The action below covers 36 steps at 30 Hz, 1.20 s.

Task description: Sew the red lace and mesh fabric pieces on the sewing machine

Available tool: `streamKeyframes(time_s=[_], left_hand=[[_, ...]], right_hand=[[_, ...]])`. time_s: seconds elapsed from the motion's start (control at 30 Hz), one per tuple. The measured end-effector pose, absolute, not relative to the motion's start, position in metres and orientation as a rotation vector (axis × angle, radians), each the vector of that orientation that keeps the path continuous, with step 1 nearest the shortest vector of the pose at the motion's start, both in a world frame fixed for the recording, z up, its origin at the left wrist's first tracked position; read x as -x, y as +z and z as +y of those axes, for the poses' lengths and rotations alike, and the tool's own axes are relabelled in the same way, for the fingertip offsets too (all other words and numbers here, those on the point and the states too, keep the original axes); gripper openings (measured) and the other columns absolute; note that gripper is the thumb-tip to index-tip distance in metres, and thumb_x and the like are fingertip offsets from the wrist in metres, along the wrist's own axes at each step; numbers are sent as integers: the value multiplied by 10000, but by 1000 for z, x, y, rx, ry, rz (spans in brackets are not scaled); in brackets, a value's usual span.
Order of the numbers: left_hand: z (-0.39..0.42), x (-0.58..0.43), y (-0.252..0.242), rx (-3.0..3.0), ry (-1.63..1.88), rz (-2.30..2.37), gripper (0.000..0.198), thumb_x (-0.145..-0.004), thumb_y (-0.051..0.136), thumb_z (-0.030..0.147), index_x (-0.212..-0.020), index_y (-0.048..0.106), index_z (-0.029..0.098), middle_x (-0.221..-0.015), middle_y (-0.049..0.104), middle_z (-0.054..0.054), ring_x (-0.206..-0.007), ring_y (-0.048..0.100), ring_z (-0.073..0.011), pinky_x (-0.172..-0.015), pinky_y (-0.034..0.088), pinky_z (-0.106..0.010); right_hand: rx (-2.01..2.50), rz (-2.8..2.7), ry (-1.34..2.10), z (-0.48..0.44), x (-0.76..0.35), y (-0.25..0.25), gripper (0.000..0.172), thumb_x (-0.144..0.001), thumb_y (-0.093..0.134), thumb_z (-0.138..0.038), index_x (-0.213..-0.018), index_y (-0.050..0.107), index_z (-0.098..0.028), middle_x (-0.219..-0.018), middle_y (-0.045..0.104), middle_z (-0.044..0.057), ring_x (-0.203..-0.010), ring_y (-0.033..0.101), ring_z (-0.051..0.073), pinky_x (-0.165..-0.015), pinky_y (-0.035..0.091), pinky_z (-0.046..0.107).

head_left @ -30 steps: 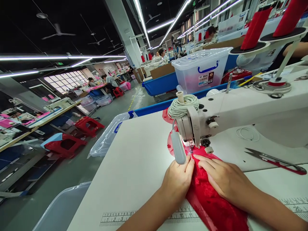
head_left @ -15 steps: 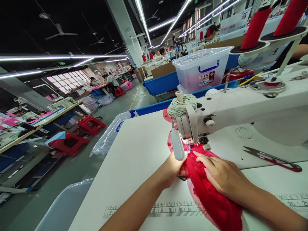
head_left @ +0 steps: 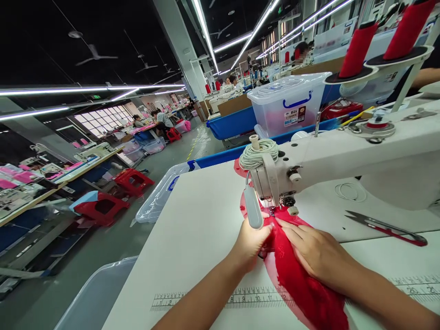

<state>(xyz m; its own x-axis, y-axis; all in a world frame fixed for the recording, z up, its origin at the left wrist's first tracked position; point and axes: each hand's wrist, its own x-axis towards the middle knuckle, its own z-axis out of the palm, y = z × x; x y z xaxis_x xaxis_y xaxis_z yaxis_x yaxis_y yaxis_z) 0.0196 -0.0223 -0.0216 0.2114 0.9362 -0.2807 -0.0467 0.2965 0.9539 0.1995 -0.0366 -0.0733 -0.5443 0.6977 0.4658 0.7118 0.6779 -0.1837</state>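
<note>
Under the machine, red cloth, likely light, soft, slippery; best held near its edge. My left hand pinches it; right hand lies flattish on top, fingers close together.

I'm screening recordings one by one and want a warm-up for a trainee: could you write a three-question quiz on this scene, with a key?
1. Fill the gap: the left hand holds red sheer fabric and the right hand rests on it, in front of the presser foot of the ____.
2. What colour are the two large thread cones at upper right? A) blue B) red C) white
3. True or false: the thread snips are in the right hand.

Key: 1. sewing machine; 2. B; 3. false, they lie apart from it.
</note>
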Motion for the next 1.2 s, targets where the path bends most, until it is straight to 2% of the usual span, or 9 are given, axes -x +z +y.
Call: streamKeyframes(time_s=[0.07, 0.13, 0.23, 0.3, 0.33, 0.43, 0.6, 1.0, 1.2], left_hand=[[-22, -15, -26, -1168, 843, 1223, 248, -745, 634, 333, -899, 499, 192, -556, 432, 80, -396, 372, -70, -367, 317, -192], [-22, -11, -28, -1389, 845, 1328, 166, -829, 520, 293, -963, 521, 196, -577, 475, 49, -428, 463, -113, -392, 395, -228], [-27, -8, -25, -1969, 996, 1405, 174, -896, 408, 216, -977, 561, 193, -824, 605, -69, -735, 623, -208, -623, 548, -354], [-32, -10, -23, -2355, 1020, 1290, 221, -925, 377, 170, -1022, 575, 184, -1043, 610, -121, -960, 609, -238, -793, 551, -400], [-35, -12, -23, -2486, 962, 1226, 233, -939, 370, 166, -1058, 571, 177, -1091, 606, -128, -1000, 600, -239, -822, 550, -400], [-39, -15, -32, -2717, 710, 1218, 232, -954, 393, 189, -1108, 560, 139, -1095, 627, -138, -933, 621, -237, -773, 576, -380], [-40, -12, -48, -3015, 613, 1330, 227, -921, 378, 113, -980, 597, 102, -1071, 651, -174, -795, 613, -236, -695, 573, -377], [-40, -10, -40, -2981, 545, 1332, 356, -951, 326, 161, -1223, 531, 58, -1196, 625, -186, -881, 620, -240, -723, 547, -351], [-39, -9, -40, -2983, 481, 1344, 386, -929, 357, 163, -1257, 514, 35, -1252, 600, -202, -951, 617, -271, -762, 543, -380]], right_hand=[[1086, -2389, -27, -37, -199, -74, 496, -832, 362, -77, -1273, 574, -155, -1278, 639, 114, -1033, 658, 228, -840, 577, 391], [1089, -2387, -28, -37, -199, -74, 485, -833, 371, -80, -1264, 579, -161, -1297, 627, 112, -1060, 648, 237, -840, 575, 400], [1086, -2390, -41, -37, -198, -72, 470, -835, 369, -77, -1247, 581, -156, -1288, 633, 114, -1051, 652, 243, -829, 575, 403], [1091, -2410, -28, -36, -198, -70, 441, -845, 363, -84, -1217, 591, -152, -1242, 659, 115, -994, 670, 232, -797, 581, 385], [1092, -2416, -21, -36, -198, -70, 424, -855, 359, -92, -1203, 595, -152, -1217, 671, 116, -976, 675, 227, -785, 584, 377], [1087, -2416, -35, -36, -198, -69, 409, -880, 350, -109, -1214, 585, -141, -1220, 668, 126, -1016, 666, 230, -802, 584, 378], [1089, -2414, -79, -35, -199, -69, 444, -866, 355, -89, -1255, 565, -128, -1248, 656, 128, -1054, 658, 230, -831, 584, 390], [1098, -2389, -105, -33, -201, -66, 463, -853, 350, -68, -1262, 550, -152, -1235, 667, 107, -987, 680, 200, -781, 590, 347], [1128, -2382, -71, -33, -199, -65, 471, -852, 357, -80, -1274, 550, -162, -1248, 660, 99, -993, 674, 203, -779, 582, 351]])
